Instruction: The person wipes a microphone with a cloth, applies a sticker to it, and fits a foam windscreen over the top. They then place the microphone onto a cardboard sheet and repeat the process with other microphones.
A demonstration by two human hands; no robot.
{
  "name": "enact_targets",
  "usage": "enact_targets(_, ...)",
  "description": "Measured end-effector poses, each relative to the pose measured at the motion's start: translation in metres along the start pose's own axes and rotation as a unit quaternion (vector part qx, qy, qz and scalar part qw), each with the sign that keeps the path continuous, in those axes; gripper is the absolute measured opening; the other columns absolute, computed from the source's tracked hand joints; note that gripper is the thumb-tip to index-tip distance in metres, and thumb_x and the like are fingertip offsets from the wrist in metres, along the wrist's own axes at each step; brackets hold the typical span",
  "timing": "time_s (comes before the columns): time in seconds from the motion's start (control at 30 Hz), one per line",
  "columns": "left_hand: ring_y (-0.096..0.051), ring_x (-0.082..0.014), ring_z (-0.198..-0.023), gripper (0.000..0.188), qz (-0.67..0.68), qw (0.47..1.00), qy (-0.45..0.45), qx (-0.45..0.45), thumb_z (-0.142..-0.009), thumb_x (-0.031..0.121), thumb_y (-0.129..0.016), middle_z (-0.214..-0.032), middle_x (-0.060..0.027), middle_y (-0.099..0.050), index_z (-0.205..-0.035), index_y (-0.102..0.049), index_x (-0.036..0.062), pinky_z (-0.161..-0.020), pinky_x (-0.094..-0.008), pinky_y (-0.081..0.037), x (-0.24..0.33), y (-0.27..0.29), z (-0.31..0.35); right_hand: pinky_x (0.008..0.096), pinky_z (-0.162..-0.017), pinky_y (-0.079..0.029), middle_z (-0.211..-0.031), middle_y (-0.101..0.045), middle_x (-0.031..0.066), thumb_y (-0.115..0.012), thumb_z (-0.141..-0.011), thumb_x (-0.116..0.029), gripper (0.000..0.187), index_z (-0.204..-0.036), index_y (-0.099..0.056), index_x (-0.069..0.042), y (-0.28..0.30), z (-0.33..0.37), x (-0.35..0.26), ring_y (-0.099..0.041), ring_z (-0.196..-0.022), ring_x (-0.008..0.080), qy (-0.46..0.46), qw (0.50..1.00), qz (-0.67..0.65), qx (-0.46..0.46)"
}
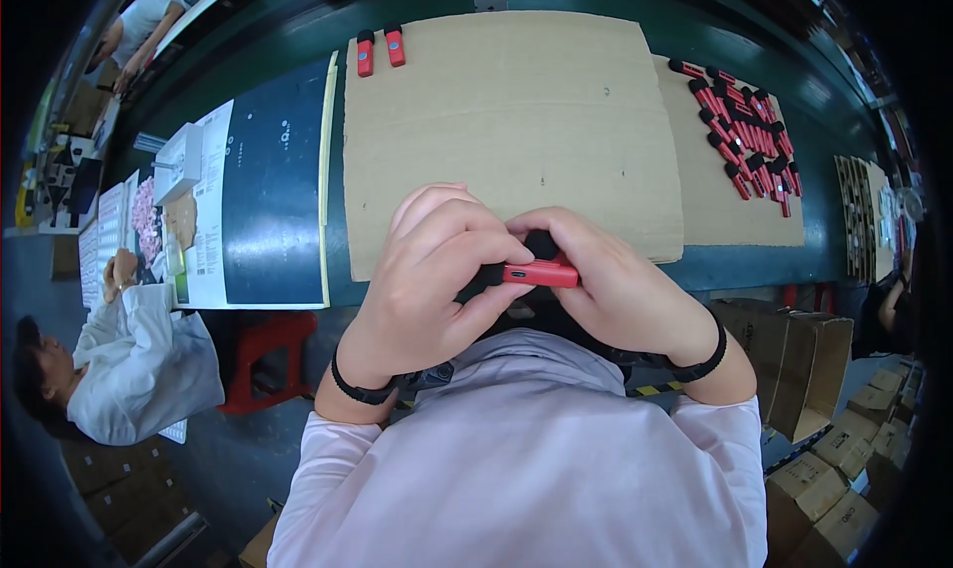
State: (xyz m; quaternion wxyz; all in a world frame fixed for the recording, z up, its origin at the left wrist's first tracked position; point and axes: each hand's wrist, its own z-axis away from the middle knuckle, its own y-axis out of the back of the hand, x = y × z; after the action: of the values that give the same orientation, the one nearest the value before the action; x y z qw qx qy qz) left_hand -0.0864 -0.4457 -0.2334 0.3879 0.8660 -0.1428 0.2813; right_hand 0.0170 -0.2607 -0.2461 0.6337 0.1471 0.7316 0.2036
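Close to my body, over the near edge of a cardboard sheet [496, 121], both hands meet around a small red clip-on microphone [541, 273] with a black foam cap. A small port shows on its red side. My left hand [422, 265] pinches its left end, beside the dark foam. My right hand [606, 280] has its fingers closed on the right end. Another black foam piece [541, 244] sits just above the red body between the hands; whether it belongs to a second microphone, I cannot tell.
Two similar red microphones [395, 48] lie at the sheet's far left corner. Several more form a pile [745, 131] on cardboard at the right. Left are a dark blue board [273, 191], a white box [179, 166] and a seated co-worker [144, 359]. Cartons [784, 359] stand at lower right.
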Motion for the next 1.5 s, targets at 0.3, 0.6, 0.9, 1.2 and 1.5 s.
enact_targets(0.3, -0.061, -0.0251, -0.086, 0.034, 0.005, 0.997, -0.007, 0.072, -0.063, 0.002, -0.079, -0.091, -0.0042, -0.066, -0.092, -0.064, 0.0092, -0.089, -0.0454, -0.044, -0.001, 0.001, 0.007, 0.021, -0.053, -0.041, -0.088, -0.057, 0.0073, -0.062, -0.09, -0.003, 0.026, -0.114, -0.052, -0.005, 0.002, 0.01, 0.018, -0.049, -0.064, 0.0088, -0.075, 0.813, -0.576, 0.04)
enact_targets(0.6, -0.061, -0.0248, -0.087, 0.032, -0.056, 0.996, -0.046, 0.051, -0.067, 0.006, -0.081, -0.092, -0.0045, -0.067, -0.094, -0.064, 0.0094, -0.091, -0.0474, -0.044, -0.001, 0.003, 0.005, 0.022, -0.054, -0.042, -0.09, -0.062, 0.009, -0.072, -0.084, -0.005, 0.027, -0.106, -0.057, -0.002, -0.004, 0.012, 0.008, -0.052, -0.066, 0.01, -0.161, 0.777, -0.609, -0.003)
enact_targets(0.9, -0.062, -0.0276, -0.087, 0.033, 0.12, 0.99, 0.076, 0.023, -0.069, 0.009, -0.081, -0.092, -0.0072, -0.067, -0.098, -0.065, 0.0041, -0.094, -0.045, -0.044, 0.002, 0.01, 0.004, 0.0245, -0.072, -0.046, -0.093, -0.063, 0.0095, -0.077, -0.077, 0.001, 0.028, -0.1, -0.061, 0.001, -0.013, 0.012, 0.007, -0.059, -0.08, 0.013, 0.071, 0.96, -0.226, 0.149)
enact_targets(1.2, -0.063, -0.0233, -0.085, 0.032, 0.096, 0.994, 0.042, 0.019, -0.072, 0.011, -0.08, -0.088, -0.0098, -0.066, -0.097, -0.064, 0.0008, -0.1, -0.0498, -0.04, -0.005, 0.005, 0.009, 0.0241, -0.068, -0.045, -0.093, -0.063, 0.0095, -0.079, -0.075, 0.001, 0.029, -0.1, -0.064, 0.001, -0.014, 0.014, 0.001, -0.058, -0.079, 0.0137, 0.069, 0.964, -0.183, 0.183)
enact_targets(1.5, -0.064, -0.025, -0.086, 0.03, 0.099, 0.994, 0.037, 0.022, -0.069, 0.004, -0.078, -0.088, -0.0076, -0.067, -0.097, -0.066, 0.003, -0.101, -0.0496, -0.041, -0.004, 0.005, 0.004, 0.0253, -0.067, -0.049, -0.091, -0.063, 0.0106, -0.071, -0.078, 0.008, 0.027, -0.104, -0.065, 0.002, -0.012, 0.013, 0.002, -0.061, -0.076, 0.0154, 0.116, 0.962, -0.156, 0.194)
